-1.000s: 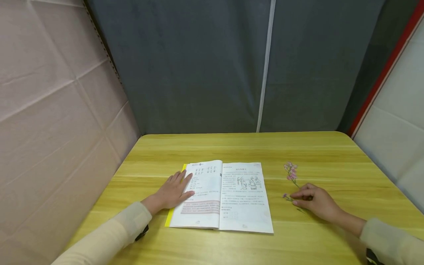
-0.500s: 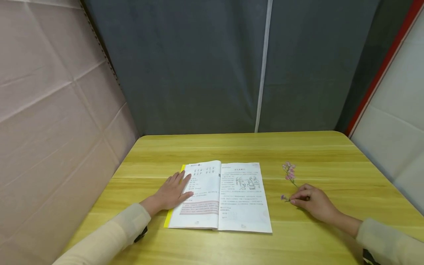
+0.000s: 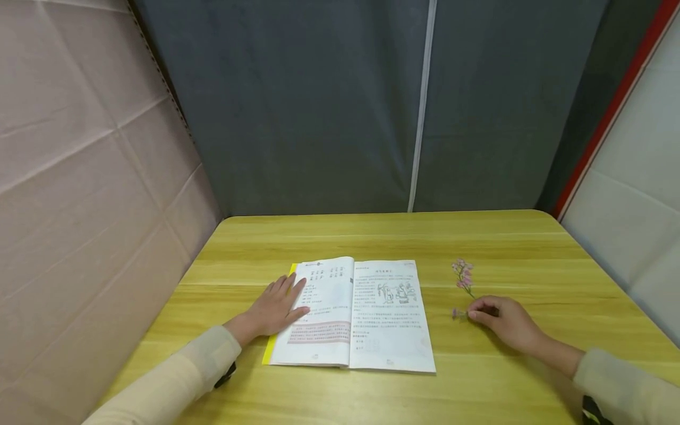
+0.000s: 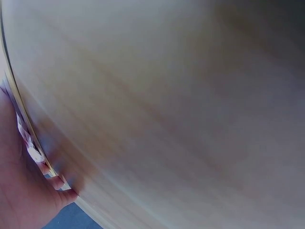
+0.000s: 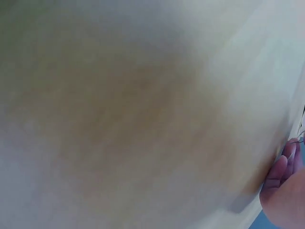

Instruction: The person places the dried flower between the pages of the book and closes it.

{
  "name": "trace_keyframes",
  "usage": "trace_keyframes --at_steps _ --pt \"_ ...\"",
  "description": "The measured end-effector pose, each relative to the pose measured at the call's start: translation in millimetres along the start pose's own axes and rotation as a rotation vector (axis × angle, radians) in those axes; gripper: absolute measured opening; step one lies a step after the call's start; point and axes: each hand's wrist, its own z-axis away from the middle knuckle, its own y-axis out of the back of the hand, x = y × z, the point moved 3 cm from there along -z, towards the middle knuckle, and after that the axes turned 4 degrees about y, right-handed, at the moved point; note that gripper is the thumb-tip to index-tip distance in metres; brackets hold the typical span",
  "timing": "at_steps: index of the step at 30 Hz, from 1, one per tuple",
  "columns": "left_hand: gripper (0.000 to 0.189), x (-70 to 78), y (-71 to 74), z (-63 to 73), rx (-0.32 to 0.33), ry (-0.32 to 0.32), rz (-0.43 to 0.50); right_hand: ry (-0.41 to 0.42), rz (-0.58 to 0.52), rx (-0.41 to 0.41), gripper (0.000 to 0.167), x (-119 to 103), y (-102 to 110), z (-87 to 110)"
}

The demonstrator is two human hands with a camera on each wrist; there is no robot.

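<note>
An open book (image 3: 390,330) with printed pages and a yellow cover edge lies on the table. My left hand (image 3: 273,310) rests on its left page, fingers spread and fairly straight. To the right of the book, my right hand (image 3: 504,321) pinches a small purple flower sprig (image 3: 457,313) between thumb and forefinger, close to the tabletop. Just beyond those fingers is a larger pink flower sprig (image 3: 463,274), its stem running down toward the hand. In the right wrist view, curled fingers (image 5: 276,171) and a bit of thin stem show at the edge.
The wood-grain table (image 3: 372,236) ends at a dark grey curtain (image 3: 319,118) behind. A pale cloth wall (image 3: 95,206) stands on the left, and a white panel (image 3: 637,195) with a red edge on the right.
My right thumb and fingers have closed on the small purple sprig, which has shifted slightly and looks blurred. The left hand stays on the page. The head view has turned a little.
</note>
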Motion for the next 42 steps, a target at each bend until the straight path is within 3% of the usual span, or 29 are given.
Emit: trace_keyframes --at_steps 11,23,35,42 --pt "0.076 0.7 2.5 1.9 0.013 -0.003 -0.006 -0.054 -0.044 0.0 0.012 -6 3 -4.6" --pt "0.077 0.1 1.0 2.0 0.0 0.0 -0.007 -0.13 -0.223 -0.048 0.029 -19 -4 -16.6" --pt "0.078 0.4 0.6 0.3 -0.018 0.01 -0.017 -0.25 -0.409 -0.107 0.043 -49 -23 -43.9" --pt "0.078 -1.3 -1.9 -0.2 0.025 -0.009 -0.002 -0.326 -0.493 -0.129 0.041 -64 -43 -59.5"
